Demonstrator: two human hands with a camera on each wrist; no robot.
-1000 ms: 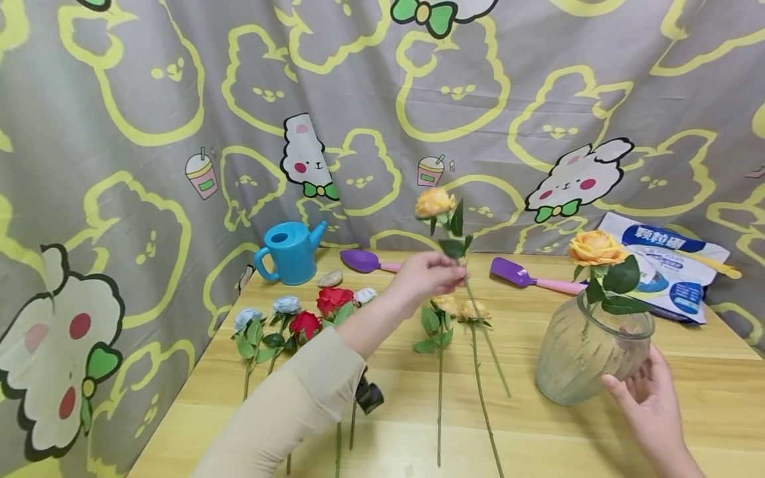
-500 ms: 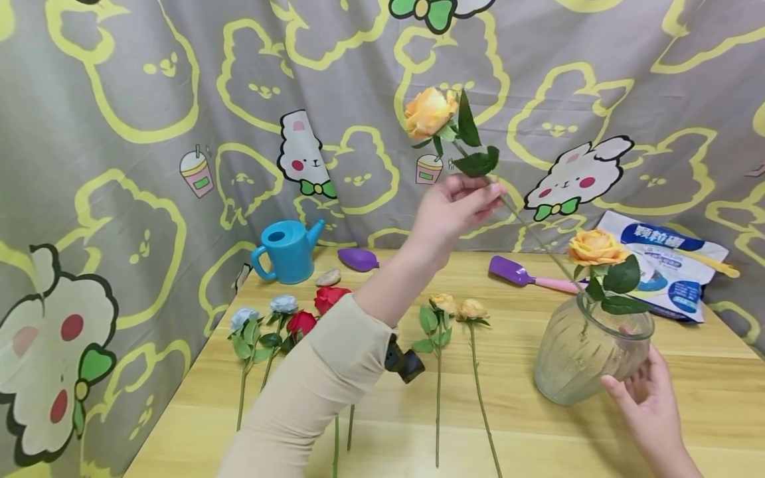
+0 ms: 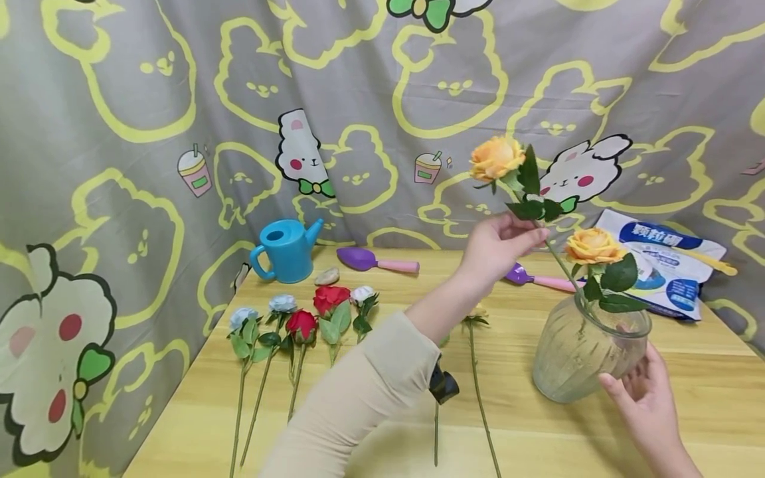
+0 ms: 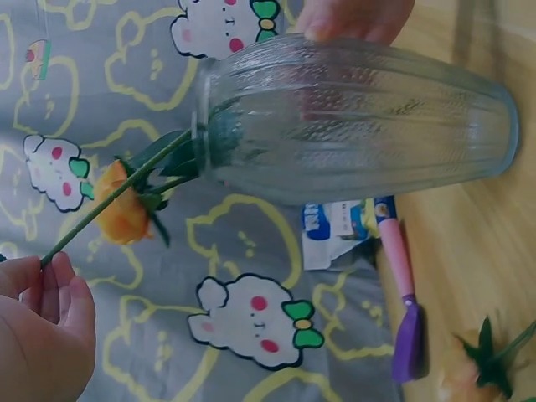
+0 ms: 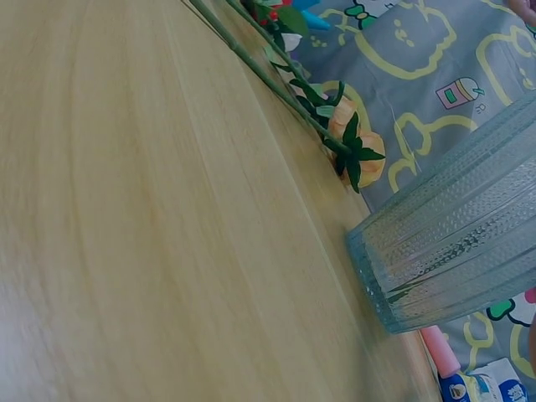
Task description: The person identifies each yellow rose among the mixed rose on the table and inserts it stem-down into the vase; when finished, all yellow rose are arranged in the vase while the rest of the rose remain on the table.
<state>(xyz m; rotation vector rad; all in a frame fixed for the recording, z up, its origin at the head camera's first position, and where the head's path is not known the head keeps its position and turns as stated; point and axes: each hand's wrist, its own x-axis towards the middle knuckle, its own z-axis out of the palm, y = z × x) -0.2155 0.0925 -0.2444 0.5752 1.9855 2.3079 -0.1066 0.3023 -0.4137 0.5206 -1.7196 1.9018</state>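
Note:
My left hand (image 3: 499, 249) pinches the green stem of a yellow-orange rose (image 3: 497, 158) just below its leaves. The stem slants down to the right, its lower part inside the mouth of a ribbed clear glass vase (image 3: 564, 362). Another yellow-orange rose (image 3: 594, 245) stands in the vase, its bloom above the rim. On the vase's right side, my right hand (image 3: 648, 405) holds the glass, thumb in front and fingers partly hidden behind. The left wrist view shows the stem (image 4: 113, 197) between the left thumb and fingers, running into the vase mouth.
Left on the table lie blue roses (image 3: 282, 303), red roses (image 3: 331, 300) and a white rose (image 3: 362, 294). A yellow rose (image 5: 360, 155) lies left of the vase. Behind are a blue watering can (image 3: 289, 251), a stone (image 3: 327, 276), purple-pink scoops (image 3: 358, 259) and a white-blue bag (image 3: 675, 265).
My left hand lifted the yellow-orange rose off the table area, then moved right and lowered its stem into the vase mouth. The right hand has stayed on the vase.

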